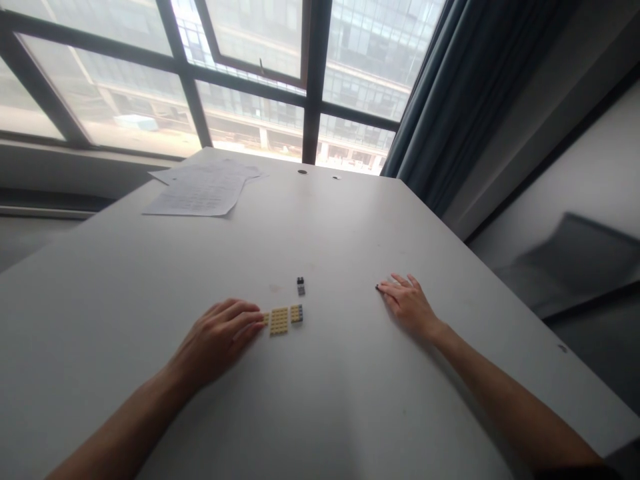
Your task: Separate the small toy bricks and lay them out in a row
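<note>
My left hand (225, 333) rests on the white table with its fingertips closed on a small tan building brick (265, 319). Just right of those fingers lies a larger tan studded plate (279, 321). Beside the plate sits a tan brick piece with a dark grey edge (297, 313). Farther back stands a small black and grey piece (301, 286). Out to the right, my right hand (407, 303) has its thumb and index finger at a tiny dark piece (377, 287), while the other fingers are spread. The tiny piece's kind is too small to make out.
Printed paper sheets (200, 190) lie at the table's far left corner. The white table (350, 227) has two cable holes near its back edge. Beyond it are a framed window (250, 113) and a dark curtain (450, 87). A grey chair (575, 257) appears blurred at the right.
</note>
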A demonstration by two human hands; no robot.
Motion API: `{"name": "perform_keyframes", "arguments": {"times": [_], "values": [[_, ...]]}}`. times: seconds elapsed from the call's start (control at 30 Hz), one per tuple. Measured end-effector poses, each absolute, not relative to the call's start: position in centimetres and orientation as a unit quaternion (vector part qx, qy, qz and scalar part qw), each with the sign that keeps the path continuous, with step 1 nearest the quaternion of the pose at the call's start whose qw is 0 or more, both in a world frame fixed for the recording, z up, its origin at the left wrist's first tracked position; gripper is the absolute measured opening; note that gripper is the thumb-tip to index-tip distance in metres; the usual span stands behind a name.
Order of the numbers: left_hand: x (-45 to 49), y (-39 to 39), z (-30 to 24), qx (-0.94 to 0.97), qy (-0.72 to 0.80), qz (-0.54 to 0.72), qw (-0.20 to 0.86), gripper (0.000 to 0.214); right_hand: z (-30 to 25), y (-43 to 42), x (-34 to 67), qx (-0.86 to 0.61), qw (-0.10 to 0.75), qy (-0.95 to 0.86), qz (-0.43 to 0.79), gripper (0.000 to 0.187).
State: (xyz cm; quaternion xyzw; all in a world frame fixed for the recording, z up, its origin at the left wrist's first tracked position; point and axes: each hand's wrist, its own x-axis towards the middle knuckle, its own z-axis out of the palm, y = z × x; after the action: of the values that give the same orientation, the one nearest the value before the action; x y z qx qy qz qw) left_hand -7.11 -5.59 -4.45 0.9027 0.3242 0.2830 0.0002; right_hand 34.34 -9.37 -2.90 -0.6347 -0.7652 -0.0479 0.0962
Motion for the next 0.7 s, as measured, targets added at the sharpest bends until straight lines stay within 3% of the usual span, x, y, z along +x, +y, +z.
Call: {"name": "perform_keyframes", "arguments": {"times": [0.37,0.7], "values": [[-7.1,-5.8,-4.3,0.900,0.331,0.284,0.005,0.016,-2.9,-10.1,35.3,-0.639,0.117,-0.757,-0.073,0.028],[-7.1,-5.9,-4.2,0.900,0.334,0.282,0.009,0.018,-2.1,-7.7,27.9,-0.578,0.234,-0.782,-0.020,0.028]]}}
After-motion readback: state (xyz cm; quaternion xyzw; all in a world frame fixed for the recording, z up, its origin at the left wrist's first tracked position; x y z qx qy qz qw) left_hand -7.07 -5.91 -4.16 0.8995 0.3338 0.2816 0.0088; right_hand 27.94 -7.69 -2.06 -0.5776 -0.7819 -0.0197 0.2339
